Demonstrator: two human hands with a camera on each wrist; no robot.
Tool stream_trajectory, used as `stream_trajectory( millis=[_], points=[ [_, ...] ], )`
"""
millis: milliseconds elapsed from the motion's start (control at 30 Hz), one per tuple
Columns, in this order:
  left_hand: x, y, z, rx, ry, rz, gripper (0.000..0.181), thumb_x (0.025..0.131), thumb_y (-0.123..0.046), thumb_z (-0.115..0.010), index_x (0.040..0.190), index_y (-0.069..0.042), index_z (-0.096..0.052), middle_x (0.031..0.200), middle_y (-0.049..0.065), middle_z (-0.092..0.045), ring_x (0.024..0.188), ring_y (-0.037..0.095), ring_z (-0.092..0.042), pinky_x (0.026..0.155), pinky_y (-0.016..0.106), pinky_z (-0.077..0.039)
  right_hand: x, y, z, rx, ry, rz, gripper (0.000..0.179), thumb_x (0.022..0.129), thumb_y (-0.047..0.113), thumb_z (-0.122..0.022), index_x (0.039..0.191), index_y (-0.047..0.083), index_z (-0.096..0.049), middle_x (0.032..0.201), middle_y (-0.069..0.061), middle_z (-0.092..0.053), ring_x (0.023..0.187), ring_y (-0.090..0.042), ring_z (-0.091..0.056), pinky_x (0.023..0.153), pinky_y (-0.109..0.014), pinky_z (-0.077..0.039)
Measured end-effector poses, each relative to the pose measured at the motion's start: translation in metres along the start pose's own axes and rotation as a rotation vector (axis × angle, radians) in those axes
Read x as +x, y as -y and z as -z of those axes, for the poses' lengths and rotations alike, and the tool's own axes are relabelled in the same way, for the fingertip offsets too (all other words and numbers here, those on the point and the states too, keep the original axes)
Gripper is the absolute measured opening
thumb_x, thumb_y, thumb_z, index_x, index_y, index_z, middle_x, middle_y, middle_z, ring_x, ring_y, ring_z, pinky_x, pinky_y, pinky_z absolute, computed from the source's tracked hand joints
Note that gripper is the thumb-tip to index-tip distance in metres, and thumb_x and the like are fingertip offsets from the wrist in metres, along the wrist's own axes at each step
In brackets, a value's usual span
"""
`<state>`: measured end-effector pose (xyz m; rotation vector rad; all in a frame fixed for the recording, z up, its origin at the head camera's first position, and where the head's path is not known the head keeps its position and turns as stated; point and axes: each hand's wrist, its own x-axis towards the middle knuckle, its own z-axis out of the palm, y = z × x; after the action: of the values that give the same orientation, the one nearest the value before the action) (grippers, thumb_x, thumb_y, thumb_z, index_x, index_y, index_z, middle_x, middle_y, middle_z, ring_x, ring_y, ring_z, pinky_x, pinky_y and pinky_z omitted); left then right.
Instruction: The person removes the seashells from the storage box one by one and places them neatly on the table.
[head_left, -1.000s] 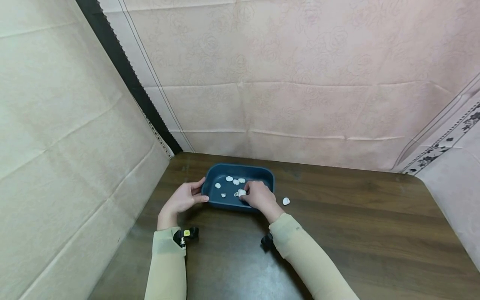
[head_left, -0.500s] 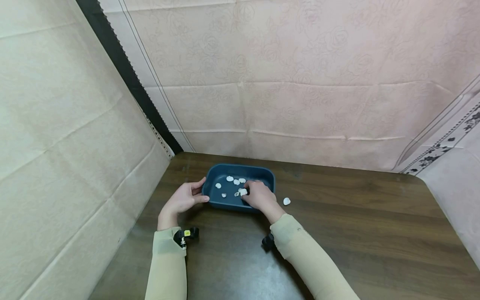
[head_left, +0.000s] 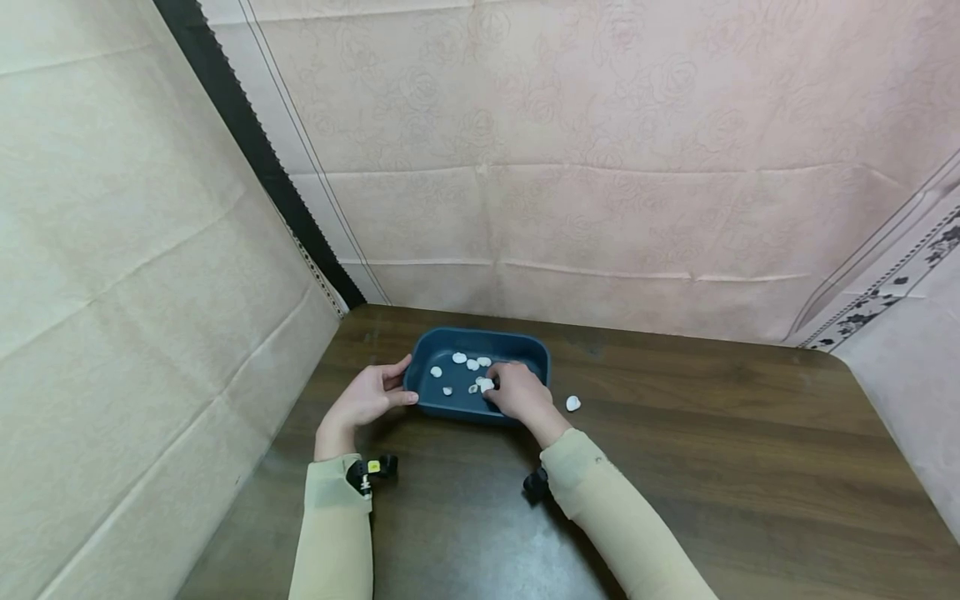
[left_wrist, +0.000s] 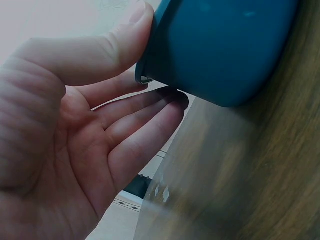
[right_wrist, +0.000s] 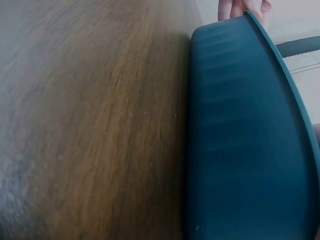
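A dark blue plastic tray (head_left: pixel 480 415) stands on the wooden table, with several small white shell-like pieces (head_left: pixel 460 357) scattered over its floor. My left hand (head_left: pixel 367 396) holds the tray's left end; in the left wrist view the thumb (left_wrist: pixel 131 37) lies on the rim and the other fingers reach under it. Inside the tray's right half, my right hand (head_left: pixel 517 392) bends its thumb and forefinger around a white shell-like piece (head_left: pixel 486 384), beside others in a small cluster. In the right wrist view the tray's side wall (right_wrist: pixel 245 135) hides the right fingers.
One loose white piece (head_left: pixel 573 403) lies on the table (head_left: pixel 712 442) to the right of the tray. A pale patterned cloth (head_left: pixel 570 167) hangs behind the table's back edge, and another pale cloth (head_left: pixel 150 275) covers the left side.
Hardly anything differs. The right fingers and the piece at their tips have shifted very slightly to the right since a second ago; the left hand stays at the tray's end.
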<state>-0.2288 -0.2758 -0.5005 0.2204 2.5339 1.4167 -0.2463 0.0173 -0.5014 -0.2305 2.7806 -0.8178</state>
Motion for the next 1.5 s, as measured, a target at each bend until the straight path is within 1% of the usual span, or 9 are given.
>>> stream_trajectory(
  millis=[200,467,667,933,1100,1300,1500],
  points=[
    [-0.0011,-0.0018,0.0011,0.012,-0.005,0.009,0.076,0.099,-0.017,-0.08,0.164,-0.007,-0.042,0.161,0.018,-0.05,0.139,0.037,-0.059,0.111,0.052,-0.049,0.0009,0.001,0.0006,0.024,-0.002,0.0,0.024,0.104,0.026,-0.074,0.124,0.014,-0.077,0.118,-0.005,-0.069,0.101,-0.024,-0.06,0.083,-0.048,-0.057],
    [-0.0023,-0.0016,0.0016,0.016,-0.002,-0.003,0.076,0.099,-0.016,-0.08,0.163,-0.005,-0.042,0.159,0.02,-0.051,0.137,0.038,-0.06,0.11,0.052,-0.05,0.0021,-0.0004,-0.001,0.017,-0.006,0.014,0.02,0.104,0.023,-0.073,0.121,0.013,-0.077,0.11,-0.003,-0.07,0.093,-0.022,-0.061,0.075,-0.043,-0.055],
    [-0.0018,-0.0006,0.0022,0.008,0.001,-0.004,0.075,0.099,-0.015,-0.079,0.164,-0.005,-0.042,0.16,0.02,-0.051,0.137,0.038,-0.06,0.11,0.052,-0.049,0.0021,-0.0004,-0.0015,0.013,-0.017,0.007,0.026,0.104,0.023,-0.073,0.127,0.012,-0.074,0.115,-0.005,-0.07,0.096,-0.023,-0.062,0.079,-0.047,-0.058],
    [-0.0012,-0.0009,0.0021,0.002,0.004,-0.009,0.076,0.099,-0.016,-0.08,0.163,-0.005,-0.042,0.159,0.02,-0.052,0.137,0.037,-0.06,0.11,0.052,-0.05,0.0017,-0.0001,-0.001,0.015,-0.022,-0.008,0.024,0.103,0.023,-0.073,0.124,0.013,-0.074,0.115,-0.004,-0.07,0.095,-0.023,-0.062,0.078,-0.046,-0.057],
    [-0.0016,-0.002,0.0009,0.004,0.001,-0.005,0.075,0.099,-0.014,-0.079,0.163,-0.005,-0.042,0.161,0.018,-0.05,0.138,0.038,-0.059,0.111,0.052,-0.049,-0.0002,-0.0014,-0.0001,0.021,-0.031,0.008,0.025,0.103,0.023,-0.073,0.126,0.012,-0.074,0.116,-0.004,-0.07,0.097,-0.022,-0.062,0.079,-0.046,-0.058],
    [-0.0009,-0.0021,-0.0001,0.003,0.001,-0.005,0.075,0.099,-0.014,-0.08,0.163,-0.005,-0.043,0.162,0.017,-0.048,0.139,0.038,-0.058,0.112,0.053,-0.048,-0.001,-0.0033,0.001,0.03,-0.047,0.033,0.03,0.104,0.023,-0.073,0.131,0.011,-0.072,0.12,-0.006,-0.07,0.101,-0.022,-0.062,0.085,-0.048,-0.059],
    [-0.0008,-0.0008,-0.0002,0.015,-0.003,-0.001,0.074,0.099,-0.014,-0.079,0.163,-0.006,-0.043,0.162,0.017,-0.048,0.139,0.038,-0.058,0.112,0.053,-0.048,-0.0002,-0.0037,0.0005,0.045,-0.056,0.044,0.029,0.104,0.023,-0.073,0.131,0.011,-0.072,0.121,-0.007,-0.069,0.103,-0.024,-0.062,0.088,-0.049,-0.059]
  ],
)
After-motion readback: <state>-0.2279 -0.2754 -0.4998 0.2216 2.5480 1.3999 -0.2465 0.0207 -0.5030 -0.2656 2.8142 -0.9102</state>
